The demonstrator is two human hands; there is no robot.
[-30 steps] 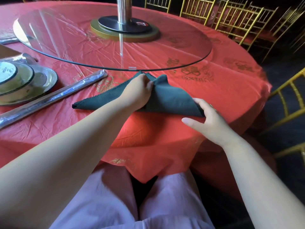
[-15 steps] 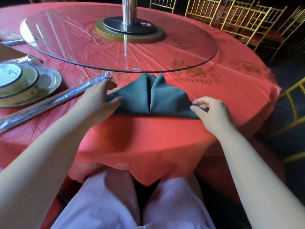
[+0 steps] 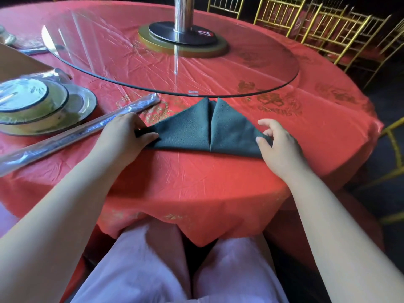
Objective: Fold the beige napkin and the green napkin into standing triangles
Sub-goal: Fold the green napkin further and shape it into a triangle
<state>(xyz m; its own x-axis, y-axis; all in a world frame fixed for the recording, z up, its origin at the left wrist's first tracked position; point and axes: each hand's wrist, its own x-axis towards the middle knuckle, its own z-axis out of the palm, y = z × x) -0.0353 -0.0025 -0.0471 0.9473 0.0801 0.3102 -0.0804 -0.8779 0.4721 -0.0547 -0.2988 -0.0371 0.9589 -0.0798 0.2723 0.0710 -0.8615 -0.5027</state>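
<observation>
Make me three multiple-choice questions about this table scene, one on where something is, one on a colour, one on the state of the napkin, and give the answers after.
1. Where does the stack of wrapped dishes sit relative to the green napkin?
A. left B. right C. on top of it

2. What colour is the tablecloth?
A. white B. red C. blue

3. What state is the napkin in?
A. standing upright B. spread out unfolded C. lying flat, folded to a triangle

Answers: 1 A, dishes are beyond the left hand. 2 B, red shows everywhere. 3 C, two flaps meet at a centre seam, with the right hand at its corner.
</observation>
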